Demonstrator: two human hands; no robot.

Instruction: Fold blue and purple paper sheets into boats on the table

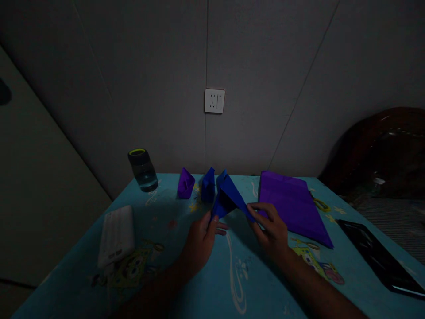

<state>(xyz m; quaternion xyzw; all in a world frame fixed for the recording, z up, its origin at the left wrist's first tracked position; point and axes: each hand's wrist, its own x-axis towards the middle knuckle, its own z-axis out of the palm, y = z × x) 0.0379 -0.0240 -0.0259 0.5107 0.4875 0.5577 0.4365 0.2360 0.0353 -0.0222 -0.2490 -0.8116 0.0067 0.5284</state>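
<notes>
between left hand and right hand, each pinching one edge: folded blue paper, likely best handled with light, even tension.

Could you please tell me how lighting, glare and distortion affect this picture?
In the head view: dim overall, the wall darkening toward the upper corners; deep shadow inside the folded blue paper; pale glare streaks on the glossy black device; the bottle leans outward, probably from wide-angle distortion.
</notes>
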